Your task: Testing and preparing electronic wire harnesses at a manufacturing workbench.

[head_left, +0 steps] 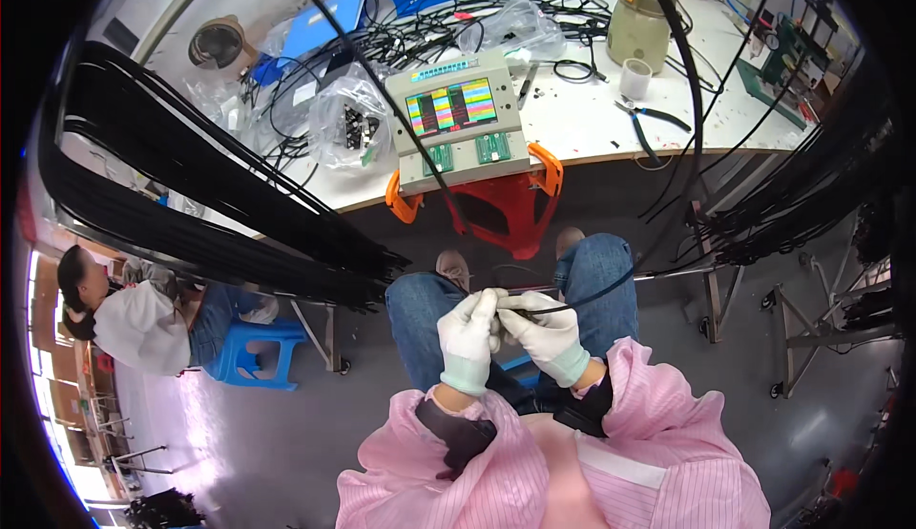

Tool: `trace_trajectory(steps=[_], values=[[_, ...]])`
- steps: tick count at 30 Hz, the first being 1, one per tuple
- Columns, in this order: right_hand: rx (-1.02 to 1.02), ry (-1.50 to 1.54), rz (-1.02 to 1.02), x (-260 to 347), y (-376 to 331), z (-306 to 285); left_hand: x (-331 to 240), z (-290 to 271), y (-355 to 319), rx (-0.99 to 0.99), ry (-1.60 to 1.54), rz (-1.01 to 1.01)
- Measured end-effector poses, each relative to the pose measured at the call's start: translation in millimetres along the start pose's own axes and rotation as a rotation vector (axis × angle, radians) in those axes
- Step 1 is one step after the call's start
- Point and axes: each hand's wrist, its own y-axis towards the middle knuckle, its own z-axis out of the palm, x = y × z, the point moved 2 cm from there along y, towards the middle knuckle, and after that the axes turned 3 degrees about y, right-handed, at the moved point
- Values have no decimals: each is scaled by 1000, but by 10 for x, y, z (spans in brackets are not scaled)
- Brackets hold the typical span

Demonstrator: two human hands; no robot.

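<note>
Both my hands wear white gloves and meet over my lap. My left hand point(468, 338) pinches the end of a black cable point(611, 286) from the left. My right hand point(549, 333) grips the same cable end from the right. The cable runs off to the right, then arcs up over the bench. A second black cable point(382, 90) crosses diagonally over the grey tester box point(458, 119) with a coloured screen on the bench edge. Pink sleeves cover my forearms, and my knees are in blue jeans.
The white bench point(592, 119) holds tangled cables, plastic bags of parts point(348, 128), pliers point(649, 114) and a beige jug. A red stool point(510, 209) stands below it. Bundles of black cables point(191, 205) hang at left and right. A person sits at left on a blue stool point(253, 352).
</note>
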Motion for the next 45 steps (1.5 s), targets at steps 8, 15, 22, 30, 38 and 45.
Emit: trace_trajectory(steps=[8, 15, 22, 30, 38, 45], values=[[-132, -341, -428, 1512, 7, -53, 288, -399, -12, 44, 159, -103], [28, -327, -700, 3220, 245, 775, 135, -316, -58, 431, 586, -194], [-440, -1514, -1354, 4499, 946, 1013, -1905, -351, 153, 115, 685, 698], [-267, -1874, -1146, 4405, 1104, 1634, -3649, 1116, 164, 105, 614, 1396], [217, -1591, -1793, 4013, 635, 1474, -3463, 943, -48, 239, 520, 1707], [103, -2274, -749, 3558, 780, 894, -3110, 19, -1090, 917, 1215, 1388]])
